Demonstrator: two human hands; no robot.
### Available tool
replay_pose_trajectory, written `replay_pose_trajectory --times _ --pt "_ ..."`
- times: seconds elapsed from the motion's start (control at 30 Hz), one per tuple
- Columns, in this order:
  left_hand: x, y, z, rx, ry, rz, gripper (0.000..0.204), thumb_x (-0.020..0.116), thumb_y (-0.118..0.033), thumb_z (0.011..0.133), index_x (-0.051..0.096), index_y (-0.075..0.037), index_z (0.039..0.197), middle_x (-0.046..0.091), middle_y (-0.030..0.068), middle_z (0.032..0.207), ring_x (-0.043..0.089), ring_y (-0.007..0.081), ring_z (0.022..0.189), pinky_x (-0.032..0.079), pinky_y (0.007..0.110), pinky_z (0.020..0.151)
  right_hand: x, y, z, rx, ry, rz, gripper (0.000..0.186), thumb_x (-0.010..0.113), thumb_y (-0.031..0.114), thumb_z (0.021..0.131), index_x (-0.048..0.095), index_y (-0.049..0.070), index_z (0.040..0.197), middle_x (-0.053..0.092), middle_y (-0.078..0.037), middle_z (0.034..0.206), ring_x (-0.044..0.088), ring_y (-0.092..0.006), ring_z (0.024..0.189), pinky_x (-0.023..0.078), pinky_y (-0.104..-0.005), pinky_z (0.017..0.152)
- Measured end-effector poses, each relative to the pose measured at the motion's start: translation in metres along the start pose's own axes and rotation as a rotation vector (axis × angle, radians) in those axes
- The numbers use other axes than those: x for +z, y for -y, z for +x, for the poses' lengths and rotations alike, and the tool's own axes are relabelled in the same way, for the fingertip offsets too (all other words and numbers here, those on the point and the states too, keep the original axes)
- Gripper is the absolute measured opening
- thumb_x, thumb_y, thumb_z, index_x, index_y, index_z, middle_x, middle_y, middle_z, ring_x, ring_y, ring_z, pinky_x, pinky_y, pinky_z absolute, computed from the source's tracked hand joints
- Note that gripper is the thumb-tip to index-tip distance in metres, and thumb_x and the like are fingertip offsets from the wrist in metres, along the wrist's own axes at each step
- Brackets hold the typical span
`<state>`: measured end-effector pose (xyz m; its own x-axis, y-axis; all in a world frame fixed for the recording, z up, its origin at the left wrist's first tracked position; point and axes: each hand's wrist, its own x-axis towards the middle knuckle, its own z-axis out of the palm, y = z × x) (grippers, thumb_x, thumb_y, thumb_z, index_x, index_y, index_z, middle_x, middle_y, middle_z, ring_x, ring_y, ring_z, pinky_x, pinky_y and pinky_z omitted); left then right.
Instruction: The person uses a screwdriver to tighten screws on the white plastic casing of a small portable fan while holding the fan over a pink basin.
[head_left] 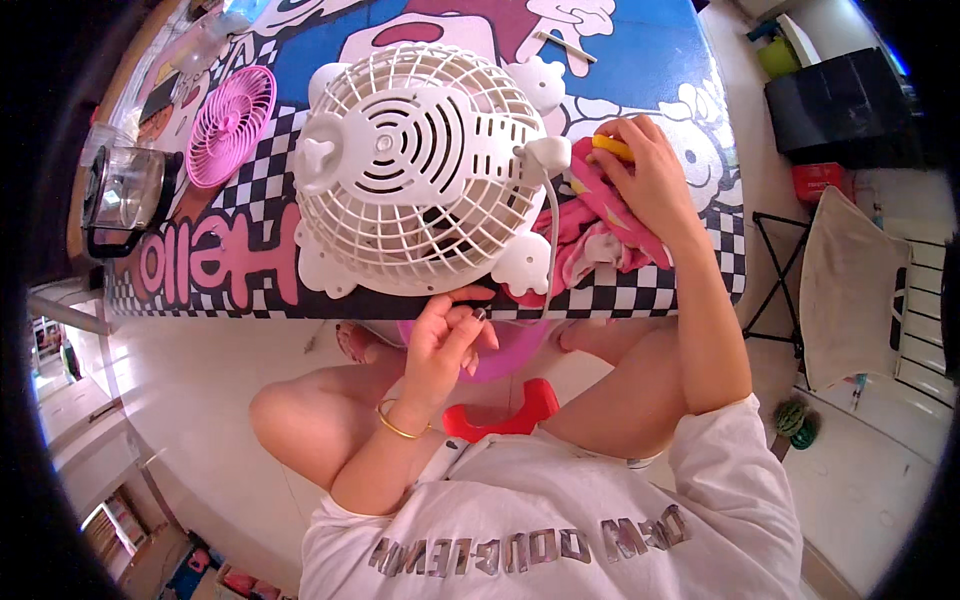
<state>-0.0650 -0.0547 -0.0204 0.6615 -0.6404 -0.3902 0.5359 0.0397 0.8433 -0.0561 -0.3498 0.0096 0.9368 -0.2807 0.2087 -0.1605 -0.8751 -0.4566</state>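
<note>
Your shirt (560, 525), btm; fan (405, 140), top ctr, face-down so back's up; R hand (652, 180) pinches yellow thing (613, 148), L hand (443, 338) half-curled, pinch unclear.

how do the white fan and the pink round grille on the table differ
The white fan is larger; the pink round grille is smaller. The fan has a cable; the grille shows none. Both rest on the table and have open ribs.
</note>
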Motion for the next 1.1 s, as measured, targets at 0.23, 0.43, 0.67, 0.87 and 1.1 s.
replay_pose_trajectory --times 0.23,0.43,0.67,0.87,1.1 --pt "0.000 -0.001 -0.001 -0.023 -0.005 -0.013 0.027 0.047 -0.013 0.091 0.049 -0.001 0.115 0.059 0.0069 0.071 0.038 0.0032 0.044 0.036 0.017 0.041 -0.002 -0.001 -0.007 -0.005 -0.052 -0.048 0.025 0.066 0.017 0.079 0.060 0.005 0.101 0.056 -0.012 0.102 0.052 -0.0308 0.098 0.042 -0.0384 0.088" --pt "-0.002 -0.003 -0.003 -0.030 -0.025 -0.007 0.028 0.045 -0.013 0.091 0.049 -0.001 0.117 0.059 0.0077 0.073 0.039 0.0037 0.045 0.037 0.018 0.041 -0.022 0.032 -0.019 0.057 -0.160 0.124 0.024 0.059 0.006 0.082 0.058 0.005 0.106 0.057 -0.011 0.104 0.055 -0.0252 0.097 0.045 -0.0348 0.085" --pt "-0.001 -0.014 -0.009 -0.042 -0.058 -0.070 0.033 0.043 -0.012 0.090 0.048 -0.001 0.121 0.061 0.0103 0.088 0.048 0.0073 0.061 0.045 0.021 0.056 -0.010 0.056 -0.046 0.409 0.166 1.165 0.029 0.049 0.008 0.093 0.046 -0.003 0.120 0.055 -0.014 0.116 0.054 -0.0190 0.110 0.044 -0.0299 0.094" --pt "-0.006 -0.012 -0.013 0.015 -0.039 -0.229 0.037 0.042 -0.010 0.090 0.043 0.000 0.126 0.054 0.0189 0.121 0.059 0.0208 0.098 0.049 0.032 0.087 0.008 0.046 -0.013 0.617 0.181 1.461 0.039 0.042 0.023 0.095 0.042 -0.003 0.124 0.054 -0.019 0.119 0.052 -0.0261 0.114 0.039 -0.0345 0.101" --pt "-0.016 -0.015 -0.018 0.031 -0.004 -0.478 0.036 0.038 -0.013 0.093 0.041 0.003 0.125 0.046 0.0216 0.130 0.046 0.0294 0.121 0.038 0.038 0.104 0.025 0.063 0.034 0.687 0.294 1.630 0.060 0.053 0.044 0.087 0.043 -0.002 0.125 0.057 -0.014 0.118 0.054 -0.0259 0.110 0.039 -0.0383 0.097"
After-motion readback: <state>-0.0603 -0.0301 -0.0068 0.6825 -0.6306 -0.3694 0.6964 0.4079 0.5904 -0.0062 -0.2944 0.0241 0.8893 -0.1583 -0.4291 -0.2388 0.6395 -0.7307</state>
